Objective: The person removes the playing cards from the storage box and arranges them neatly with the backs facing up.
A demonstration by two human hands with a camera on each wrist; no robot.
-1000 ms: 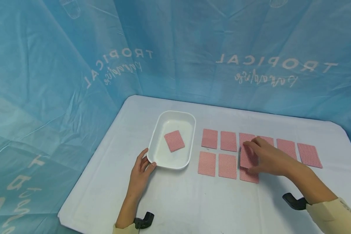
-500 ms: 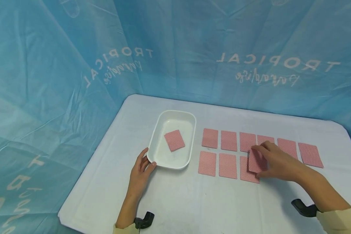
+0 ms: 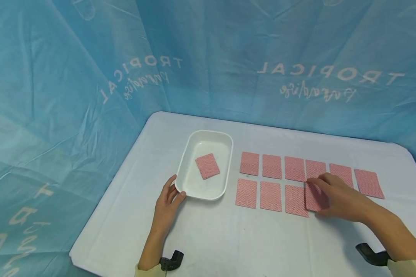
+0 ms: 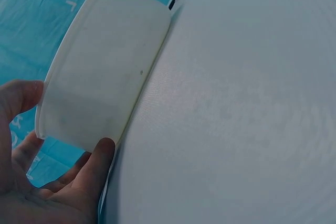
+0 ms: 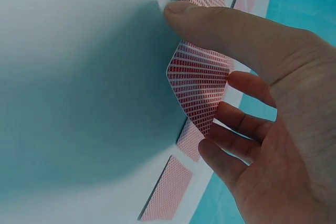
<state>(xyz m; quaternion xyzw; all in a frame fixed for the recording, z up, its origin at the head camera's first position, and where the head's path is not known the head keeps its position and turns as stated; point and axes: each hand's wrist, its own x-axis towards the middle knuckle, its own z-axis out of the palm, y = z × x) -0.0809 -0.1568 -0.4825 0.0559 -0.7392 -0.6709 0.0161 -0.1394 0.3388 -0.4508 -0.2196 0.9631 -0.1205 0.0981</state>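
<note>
My left hand (image 3: 166, 200) grips the near-left corner of a white plastic tray (image 3: 229, 161). In the left wrist view its thumb is at the rim and a finger touches low on the side wall. A red-patterned playing card (image 3: 208, 166) lies back-up inside the tray, slightly turned. On the right, my right hand (image 3: 343, 198) holds another playing card (image 3: 314, 198) by opposite edges, between thumb and fingers. The right wrist view shows this card (image 5: 198, 80) bowed, back outward. It is at the right end of the front row, overlapping the back row's fourth card (image 3: 315, 167) in the head view.
Face-down cards lie in two rows right of the tray: several in the back row (image 3: 272, 166), three in the front row (image 3: 270, 196). A white cloth (image 3: 228, 238) covers the table, with blue printed curtains (image 3: 228, 77) behind and at left.
My right hand has moved right and a little nearer with its card, from over the front row's third card to beside it. The left hand and tray have stayed put.
</note>
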